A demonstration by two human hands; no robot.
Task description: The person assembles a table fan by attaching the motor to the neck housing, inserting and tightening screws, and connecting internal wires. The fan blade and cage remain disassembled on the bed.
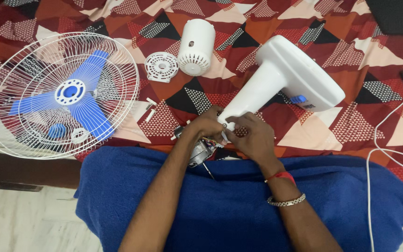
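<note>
A white fan stand body with a blue button lies tilted on a patterned bedsheet. My left hand and my right hand meet at its narrow lower end, fingers closed around the neck joint. Under my hands, the fan motor with its metal shaft rests against a blue cloth over my lap. My right wrist carries a red thread and a metal bracelet.
A white wire fan guard with blue blades lies at left. A white motor cover and a round vented plate sit at the top centre. Small white parts lie nearby. A white cable runs down the right.
</note>
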